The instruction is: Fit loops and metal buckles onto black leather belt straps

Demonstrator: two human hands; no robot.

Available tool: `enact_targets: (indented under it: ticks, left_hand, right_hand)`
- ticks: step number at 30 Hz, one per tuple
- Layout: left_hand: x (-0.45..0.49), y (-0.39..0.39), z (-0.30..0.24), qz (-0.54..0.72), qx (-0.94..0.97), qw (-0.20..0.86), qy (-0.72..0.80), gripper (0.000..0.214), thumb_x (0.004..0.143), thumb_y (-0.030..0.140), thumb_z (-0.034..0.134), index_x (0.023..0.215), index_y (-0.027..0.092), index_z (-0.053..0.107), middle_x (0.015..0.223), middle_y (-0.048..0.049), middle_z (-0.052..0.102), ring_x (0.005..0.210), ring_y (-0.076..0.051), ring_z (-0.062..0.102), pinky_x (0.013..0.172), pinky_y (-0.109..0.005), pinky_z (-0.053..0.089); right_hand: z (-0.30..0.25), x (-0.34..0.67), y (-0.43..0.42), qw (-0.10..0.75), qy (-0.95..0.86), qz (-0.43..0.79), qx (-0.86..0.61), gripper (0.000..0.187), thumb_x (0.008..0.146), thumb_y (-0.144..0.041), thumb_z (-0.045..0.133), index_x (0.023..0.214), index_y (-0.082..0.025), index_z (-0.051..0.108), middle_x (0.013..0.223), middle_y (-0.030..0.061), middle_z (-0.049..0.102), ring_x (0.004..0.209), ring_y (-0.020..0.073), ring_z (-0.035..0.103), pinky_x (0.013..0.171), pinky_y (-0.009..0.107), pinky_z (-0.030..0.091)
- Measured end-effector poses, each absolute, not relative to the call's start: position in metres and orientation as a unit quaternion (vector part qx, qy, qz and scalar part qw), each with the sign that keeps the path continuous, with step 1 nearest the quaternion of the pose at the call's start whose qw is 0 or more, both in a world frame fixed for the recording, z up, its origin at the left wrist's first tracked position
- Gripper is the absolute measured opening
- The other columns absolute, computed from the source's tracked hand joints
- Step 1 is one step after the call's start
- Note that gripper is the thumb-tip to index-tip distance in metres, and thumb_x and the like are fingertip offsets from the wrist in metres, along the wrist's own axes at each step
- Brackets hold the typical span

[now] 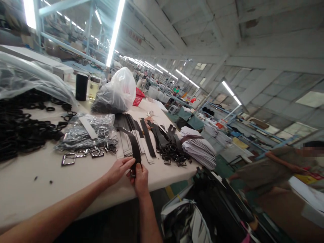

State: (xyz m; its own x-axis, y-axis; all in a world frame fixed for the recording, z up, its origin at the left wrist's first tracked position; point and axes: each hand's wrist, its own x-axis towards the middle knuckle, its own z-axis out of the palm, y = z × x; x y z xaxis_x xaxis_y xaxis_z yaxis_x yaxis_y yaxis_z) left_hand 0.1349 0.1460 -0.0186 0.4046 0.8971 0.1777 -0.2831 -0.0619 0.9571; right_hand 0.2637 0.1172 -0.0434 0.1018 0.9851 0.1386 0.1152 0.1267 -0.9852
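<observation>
A black belt strap [136,147] curves down from the strap pile to the table's front edge. My left hand [119,172] is closed on its near end, fingertips pressed on the strap. From the right, my right hand [141,178] pinches the same end with the thumb on top. A small dark metal part, seemingly a buckle [133,173], shows between my hands, partly hidden by the fingers. Just beyond lie loose black and white strap pieces [128,123]. Left of them, dark metal square buckles [69,159] lie beside a clear plastic bag of buckles [88,133].
Black loops [27,125] are heaped at the left under plastic. Behind stand a black cylinder [81,87], a jar [94,88], a white plastic bag [121,87] and a red basket [138,97]. Buckled straps [168,145] and a white bundle [198,146] lie right. A person [270,168] is at far right.
</observation>
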Motion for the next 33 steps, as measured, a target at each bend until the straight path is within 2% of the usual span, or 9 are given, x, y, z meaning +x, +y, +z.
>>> enact_targets:
  ticks: [4,7,10,15,22,25,27,30,33]
  left_hand:
    - [0.136,0.148,-0.022,0.463,0.459,0.711,0.263,0.048,0.083,0.059,0.06,0.071,0.012,0.062,0.059,-0.0027,0.058,0.046,-0.012,0.049,0.044,-0.024,0.037]
    - [0.136,0.15,-0.026,0.465,0.425,0.735,0.249,0.042,0.076,0.053,0.071,0.075,0.011,0.065,0.062,-0.0032,0.061,0.046,-0.011,0.051,0.043,-0.022,0.037]
    - [0.137,0.151,-0.029,0.459,0.42,0.744,0.245,0.04,0.074,0.05,0.073,0.075,0.011,0.066,0.061,-0.0023,0.06,0.046,-0.01,0.05,0.043,-0.022,0.038]
    - [0.14,0.155,-0.032,0.448,0.465,0.694,0.318,0.038,0.069,0.05,0.073,0.066,0.014,0.062,0.049,0.0015,0.054,0.039,-0.01,0.046,0.038,-0.021,0.036]
    - [0.131,0.153,-0.022,0.503,0.52,0.628,0.285,0.032,0.073,0.046,0.07,0.073,0.015,0.065,0.059,0.0013,0.057,0.041,-0.01,0.046,0.038,-0.022,0.037]
    - [0.122,0.151,-0.015,0.549,0.507,0.588,0.309,0.04,0.078,0.055,0.064,0.07,0.016,0.063,0.055,0.0019,0.053,0.046,-0.012,0.048,0.044,-0.023,0.041]
    - [0.118,0.152,-0.013,0.588,0.484,0.554,0.337,0.045,0.079,0.059,0.061,0.069,0.016,0.064,0.057,-0.0005,0.057,0.055,-0.015,0.055,0.055,-0.025,0.047]
    - [0.118,0.155,-0.015,0.599,0.484,0.532,0.35,0.047,0.079,0.059,0.059,0.079,0.014,0.071,0.078,-0.0075,0.07,0.072,-0.02,0.065,0.069,-0.028,0.051]
    - [0.121,0.155,-0.02,0.578,0.523,0.52,0.349,0.041,0.084,0.053,0.056,0.087,0.016,0.075,0.088,-0.0083,0.074,0.075,-0.021,0.067,0.072,-0.029,0.052]
  right_hand:
    - [-0.041,0.26,0.115,0.516,-0.553,0.391,-0.524,0.055,0.089,-0.072,0.047,0.082,-0.019,0.059,0.059,0.0029,0.064,0.036,0.0123,0.043,0.036,0.025,0.032]
    - [-0.04,0.259,0.114,0.513,-0.557,0.382,-0.53,0.055,0.09,-0.072,0.046,0.083,-0.019,0.059,0.058,0.0026,0.064,0.036,0.0126,0.044,0.036,0.024,0.033]
    - [-0.04,0.261,0.114,0.51,-0.56,0.377,-0.533,0.055,0.09,-0.072,0.046,0.084,-0.019,0.059,0.058,0.0022,0.064,0.036,0.0123,0.044,0.036,0.024,0.034]
    - [-0.043,0.263,0.115,0.505,-0.572,0.374,-0.528,0.054,0.091,-0.071,0.047,0.082,-0.018,0.059,0.058,0.0025,0.063,0.039,0.0123,0.045,0.037,0.023,0.035]
    - [-0.033,0.252,0.114,0.507,-0.599,0.352,-0.511,0.055,0.092,-0.071,0.041,0.085,-0.019,0.058,0.063,0.0026,0.065,0.039,0.0121,0.049,0.036,0.023,0.041]
    - [-0.009,0.245,0.12,0.496,-0.628,0.333,-0.499,0.051,0.091,-0.067,0.046,0.09,-0.019,0.059,0.066,0.0014,0.066,0.041,0.012,0.053,0.038,0.022,0.043]
    - [0.014,0.244,0.131,0.485,-0.65,0.315,-0.492,0.046,0.091,-0.064,0.051,0.088,-0.019,0.059,0.067,0.0009,0.066,0.042,0.0114,0.054,0.039,0.021,0.043]
    - [0.054,0.252,0.156,0.467,-0.674,0.291,-0.492,0.046,0.088,-0.065,0.054,0.084,-0.019,0.058,0.066,0.0002,0.066,0.042,0.0104,0.054,0.039,0.02,0.042]
    - [0.092,0.277,0.187,0.459,-0.68,0.253,-0.513,0.052,0.084,-0.07,0.053,0.088,-0.019,0.058,0.067,0.0005,0.067,0.041,0.0095,0.053,0.038,0.019,0.04]
